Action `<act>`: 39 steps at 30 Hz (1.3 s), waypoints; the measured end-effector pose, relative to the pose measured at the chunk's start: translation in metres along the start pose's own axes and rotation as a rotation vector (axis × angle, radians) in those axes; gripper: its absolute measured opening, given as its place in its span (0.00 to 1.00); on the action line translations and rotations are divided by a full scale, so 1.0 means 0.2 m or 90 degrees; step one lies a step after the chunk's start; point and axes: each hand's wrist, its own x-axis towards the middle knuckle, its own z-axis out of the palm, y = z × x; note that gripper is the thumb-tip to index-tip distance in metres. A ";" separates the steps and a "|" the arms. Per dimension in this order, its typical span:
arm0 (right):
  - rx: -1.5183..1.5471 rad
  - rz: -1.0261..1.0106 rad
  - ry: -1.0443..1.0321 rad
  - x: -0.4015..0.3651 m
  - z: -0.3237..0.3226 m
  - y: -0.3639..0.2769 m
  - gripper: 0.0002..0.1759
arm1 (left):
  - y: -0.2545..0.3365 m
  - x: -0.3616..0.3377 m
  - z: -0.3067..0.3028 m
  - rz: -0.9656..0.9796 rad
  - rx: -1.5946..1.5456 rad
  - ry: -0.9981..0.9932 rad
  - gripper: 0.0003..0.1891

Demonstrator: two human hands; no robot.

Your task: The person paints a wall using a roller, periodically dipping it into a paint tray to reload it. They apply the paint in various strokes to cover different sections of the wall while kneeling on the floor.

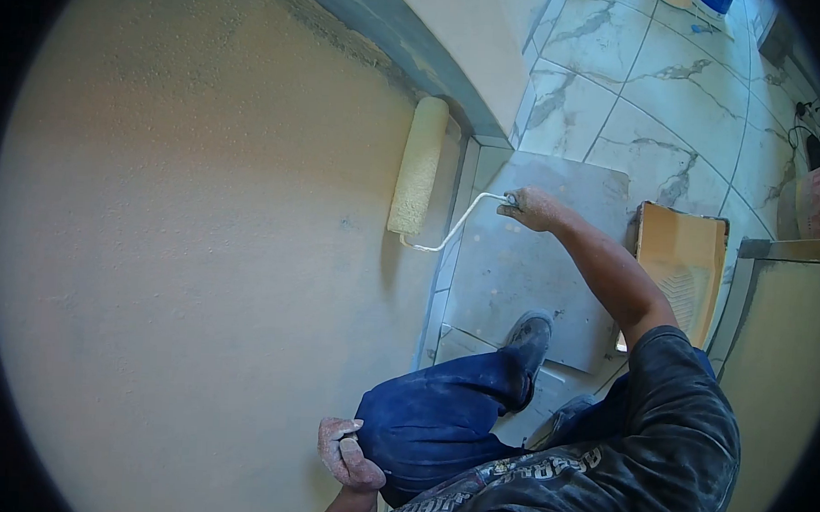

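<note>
My right hand (531, 209) is closed around the handle of a paint roller (419, 169). Its pale, cream-coloured sleeve lies against the beige wall (217, 275), close to the corner by the floor, and the white wire frame bends back to my fist. My left hand (351, 457) is beside my bent knee (421, 412), near the wall, with its fingers curled in. Whether something small sits in those fingers I cannot make out. Both hands look dusty.
An orange-coated paint tray (680, 254) stands to the right of my right forearm. A grey board (556, 262) lies under my shoe (530, 339) on marbled floor tiles (672, 130). A bucket (808, 202) stands at the far right, and a blue container (714, 2) at the top.
</note>
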 end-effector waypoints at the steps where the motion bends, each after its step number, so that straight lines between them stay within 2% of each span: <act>1: -0.009 -0.012 0.007 0.00 -0.01 0.00 0.22 | 0.00 0.00 0.00 -0.001 0.000 0.000 0.14; 5: 0.002 -0.010 0.008 0.00 -0.10 -0.14 0.22 | 0.02 0.02 0.02 0.026 0.008 -0.009 0.14; 8: 0.000 -0.086 0.027 0.03 -0.17 -0.26 0.22 | 0.02 0.02 0.02 0.017 -0.008 -0.010 0.15; 11: -0.001 -0.064 0.004 0.04 -0.18 -0.26 0.23 | 0.01 0.02 0.02 0.011 -0.016 -0.012 0.15; 14: -0.012 -0.011 -0.040 0.01 -0.18 -0.20 0.23 | 0.00 0.01 0.02 -0.006 -0.024 0.005 0.16; 20: -0.020 0.019 -0.039 -0.04 -0.06 0.09 0.26 | 0.02 0.02 0.02 0.011 0.001 -0.004 0.17; 34: 0.011 -0.029 0.013 0.04 -0.08 0.00 0.23 | -0.03 0.01 0.00 0.019 0.020 -0.010 0.17; 39: -0.051 0.062 -0.042 -0.03 -0.06 0.14 0.24 | -0.06 0.00 -0.01 0.013 0.019 -0.015 0.16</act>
